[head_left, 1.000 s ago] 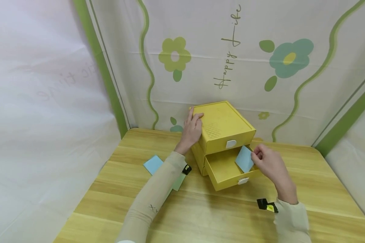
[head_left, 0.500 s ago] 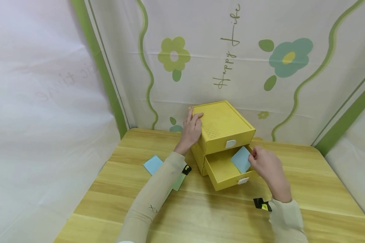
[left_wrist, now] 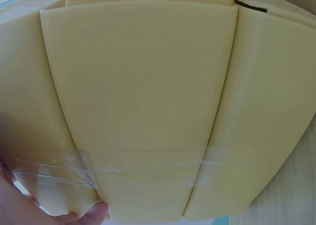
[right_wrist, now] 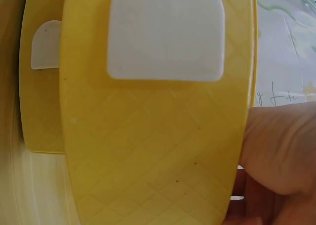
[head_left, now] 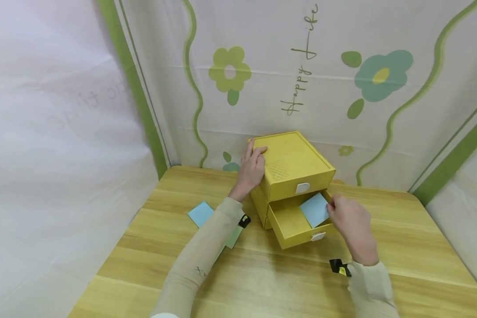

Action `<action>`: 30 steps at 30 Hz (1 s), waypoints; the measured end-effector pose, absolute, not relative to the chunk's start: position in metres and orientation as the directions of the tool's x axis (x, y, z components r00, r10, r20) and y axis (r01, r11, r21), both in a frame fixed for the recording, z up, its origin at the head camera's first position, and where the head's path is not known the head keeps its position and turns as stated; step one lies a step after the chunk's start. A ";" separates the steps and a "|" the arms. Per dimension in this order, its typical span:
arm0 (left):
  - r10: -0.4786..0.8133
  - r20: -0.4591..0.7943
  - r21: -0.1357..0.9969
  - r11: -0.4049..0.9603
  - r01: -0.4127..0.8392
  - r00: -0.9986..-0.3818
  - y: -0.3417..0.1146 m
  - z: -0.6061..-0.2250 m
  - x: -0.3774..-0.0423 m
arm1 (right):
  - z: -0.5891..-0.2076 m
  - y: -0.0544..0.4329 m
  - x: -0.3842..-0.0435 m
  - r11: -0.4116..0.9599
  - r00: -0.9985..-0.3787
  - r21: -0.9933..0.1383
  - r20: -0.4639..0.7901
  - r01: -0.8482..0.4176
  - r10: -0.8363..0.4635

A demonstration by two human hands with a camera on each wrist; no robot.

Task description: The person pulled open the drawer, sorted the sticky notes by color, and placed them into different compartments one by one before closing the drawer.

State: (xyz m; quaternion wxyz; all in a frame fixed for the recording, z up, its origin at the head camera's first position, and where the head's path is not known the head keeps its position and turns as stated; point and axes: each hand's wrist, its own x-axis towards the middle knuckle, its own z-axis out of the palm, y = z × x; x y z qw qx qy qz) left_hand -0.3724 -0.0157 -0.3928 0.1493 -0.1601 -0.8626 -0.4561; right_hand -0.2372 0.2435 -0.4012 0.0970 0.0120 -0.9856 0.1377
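Observation:
A yellow desktop drawer unit [head_left: 294,154] stands on the table with its middle drawer [head_left: 292,218] pulled out. My left hand [head_left: 250,170] holds the unit at its upper left side, fingers over the top edge; in the left wrist view, fingertips [left_wrist: 98,211] press the side near a seam. My right hand [head_left: 351,223] is at the open drawer's right side, pinching the edge of a square blue paper [head_left: 315,210] that lies tilted inside the drawer. In the right wrist view, the drawer front with its white handle [right_wrist: 165,35] hides most of the fingers and the paper.
Left of the unit, a blue paper [head_left: 200,213] and a green paper [head_left: 233,237] lie on the wooden table [head_left: 278,287], partly covered by my left sleeve. A printed white curtain [head_left: 286,79] hangs right behind the unit.
My right hand has moved a little left and inward, and the blue paper has shifted left in the drawer. My left hand stays on the unit.

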 end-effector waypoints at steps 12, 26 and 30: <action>0.138 0.406 0.735 0.539 0.412 -0.904 -0.020 -0.389 -0.373 | -0.391 0.240 -0.238 0.959 -0.986 -0.273 0.164 -0.078 -0.033; 0.143 0.375 0.748 0.537 0.390 -0.916 -0.016 -0.388 -0.372 | -0.385 0.270 -0.235 0.908 -0.939 -0.366 0.334 -0.206 -0.079; 0.141 0.369 0.746 0.545 0.383 -0.919 -0.016 -0.390 -0.371 | -0.388 0.275 -0.238 0.863 -0.891 -0.402 0.440 -0.307 -0.112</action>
